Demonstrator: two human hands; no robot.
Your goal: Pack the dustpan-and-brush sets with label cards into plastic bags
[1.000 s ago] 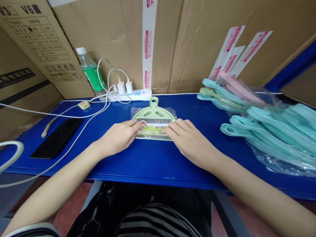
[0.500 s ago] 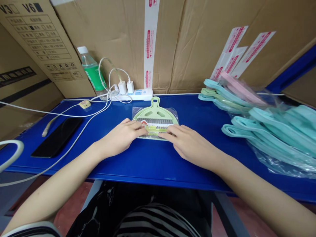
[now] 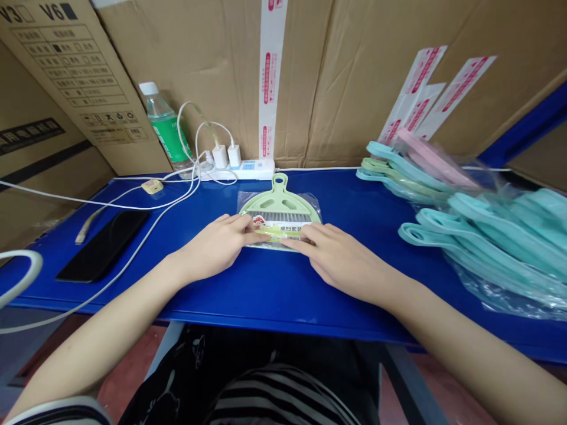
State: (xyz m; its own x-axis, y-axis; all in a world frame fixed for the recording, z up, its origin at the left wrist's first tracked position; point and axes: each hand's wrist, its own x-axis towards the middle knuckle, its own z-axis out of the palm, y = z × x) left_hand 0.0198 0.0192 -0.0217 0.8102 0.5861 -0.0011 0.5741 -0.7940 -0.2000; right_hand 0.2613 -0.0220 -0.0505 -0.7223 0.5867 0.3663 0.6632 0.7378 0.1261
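A pale green dustpan and brush set (image 3: 283, 203) lies on the blue table in a clear plastic bag, its looped handle pointing away from me. Grey bristles and a printed label (image 3: 290, 228) show across it. At the bag's near left corner is my left hand (image 3: 217, 245), fingers bent and closed on the bag edge by the label. My right hand (image 3: 339, 254) grips the near right corner the same way, its thumb stretched towards the left one. Both hands partly cover the lower edge of the label and bag.
Bagged turquoise dustpans (image 3: 496, 248) and a pink one (image 3: 434, 156) pile up at the right. A black phone (image 3: 104, 245), white cables, a power strip (image 3: 248, 170) and a water bottle (image 3: 166, 130) occupy the left. Cardboard (image 3: 354, 88) walls off the back.
My fingers and thumbs have shifted slightly along the label's lower edge, the thumb tips a little closer together. The dustpan set stays in place.
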